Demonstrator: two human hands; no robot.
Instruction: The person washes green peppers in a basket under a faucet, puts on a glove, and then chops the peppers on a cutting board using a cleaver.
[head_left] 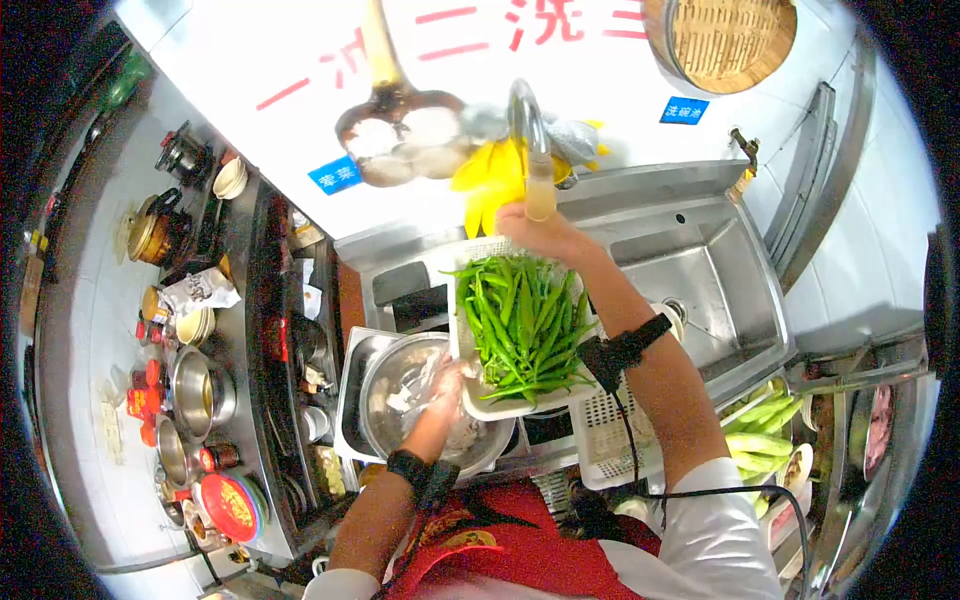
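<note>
A white perforated basket (492, 407) full of long green peppers (522, 325) is over the sink, below the curved faucet (530, 120). My left hand (448, 385) is at the basket's lower left side, above a round metal bowl (380, 430); its fingers are blurred, and I cannot tell how firmly they hold. My right hand (535, 232) is closed at the lower end of the faucet, just above the basket's far edge. What its fingers hold is partly hidden.
An empty sink basin (690, 275) lies on the right. Another white basket (610, 440) and green vegetables (765, 430) are near the front right. Pots (200, 390) and jars line the left shelf. Yellow gloves (490, 180) hang behind the faucet.
</note>
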